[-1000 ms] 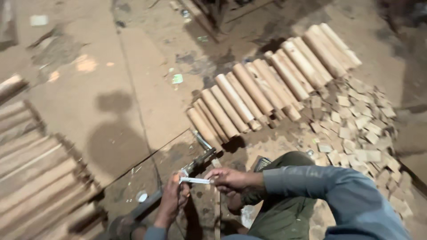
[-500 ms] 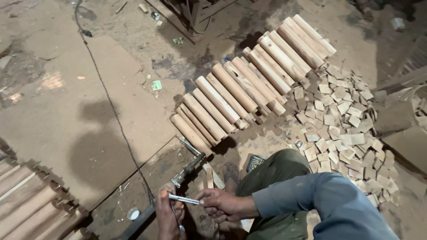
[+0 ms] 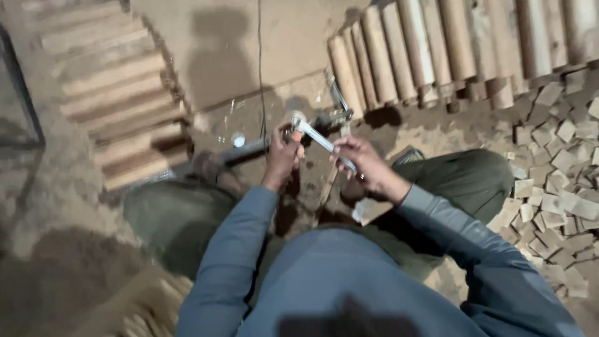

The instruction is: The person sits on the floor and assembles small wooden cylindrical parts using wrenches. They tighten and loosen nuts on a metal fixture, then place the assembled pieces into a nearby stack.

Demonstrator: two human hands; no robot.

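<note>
— Looking down at the middle of the frame: what do the hands have?

— Both are on one slim metal tool (image 3: 321,142), a bright flat bar that slants from upper left to lower right. The left hand (image 3: 282,156) is curled closed around its upper end, just below centre-top of the frame. The right hand (image 3: 362,163) pinches the lower end, fingers bent round it, thumb on top.

— What kind of tool is it?

— I cannot tell for sure; it is thin and shiny, like a wrench or file. Its upper end meets a dark machine part (image 3: 327,118) that lies on the floor, with a dark rod (image 3: 246,150) running left from it.

— And around that?

— A thin cable (image 3: 260,56) runs straight up from the left hand to the top edge. At upper right lies a row of round wooden billets (image 3: 437,50), side by side. Small square wooden blocks (image 3: 561,181) are heaped down the right edge. At upper left, flat wooden planks (image 3: 112,100) are stacked like steps.

— Where is the person?

— Sitting on the dusty floor (image 3: 287,31), knees spread in green trousers (image 3: 474,178), blue sleeves (image 3: 231,249) reaching forward. A pale wood offcut (image 3: 371,209) sits just under the right wrist, near the lap.
</note>
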